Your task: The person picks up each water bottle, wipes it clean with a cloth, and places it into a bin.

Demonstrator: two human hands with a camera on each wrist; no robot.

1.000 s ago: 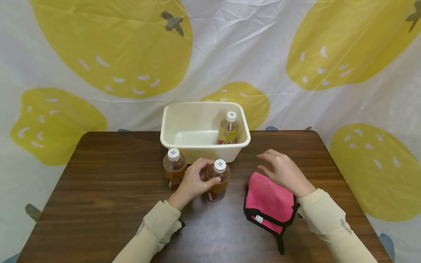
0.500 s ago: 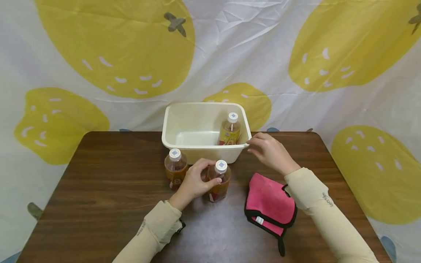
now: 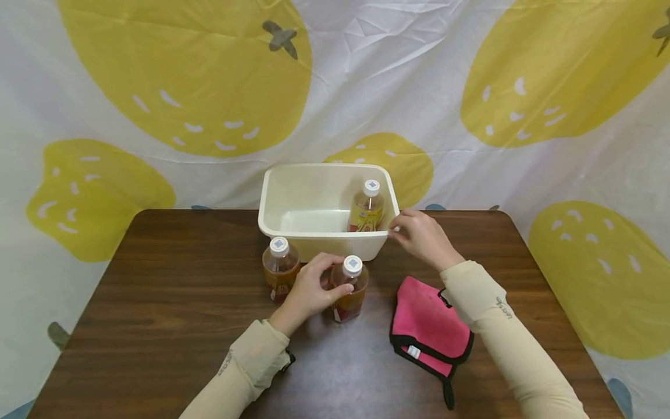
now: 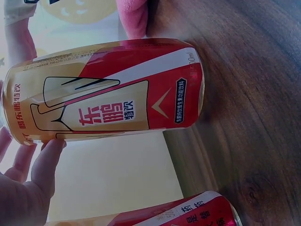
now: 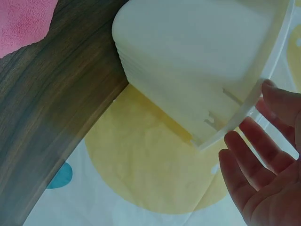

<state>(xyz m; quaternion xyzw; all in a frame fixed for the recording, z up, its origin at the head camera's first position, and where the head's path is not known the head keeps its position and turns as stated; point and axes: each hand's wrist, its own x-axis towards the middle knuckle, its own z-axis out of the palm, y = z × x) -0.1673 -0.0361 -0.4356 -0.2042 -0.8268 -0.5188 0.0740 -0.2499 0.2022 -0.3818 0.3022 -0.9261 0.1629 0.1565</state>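
My left hand [image 3: 309,288] grips the upper part of a drink bottle [image 3: 348,305] with a white cap, which stands upright on the table. In the left wrist view the bottle's gold and red label [image 4: 113,103] faces the camera, with the thumb against its upper part. My right hand [image 3: 421,235] pinches the front right corner of a cream plastic bin's rim [image 3: 327,234]. In the right wrist view the thumb lies at the rim [image 5: 244,115] and the other fingers are spread loosely. Inside the bin, at its right end, stands another bottle [image 3: 366,212] with a yellow label.
Left of my left hand a third bottle [image 3: 281,270] stands close to the bin's front. A folded pink cloth [image 3: 431,320] with black edging lies under my right forearm. The wooden table [image 3: 173,314] ends at a curtain [image 3: 361,75] printed with yellow fruit.
My right hand has moved from above the pink cloth, forward and left, to the bin's front right corner. My left hand stays on the same bottle.
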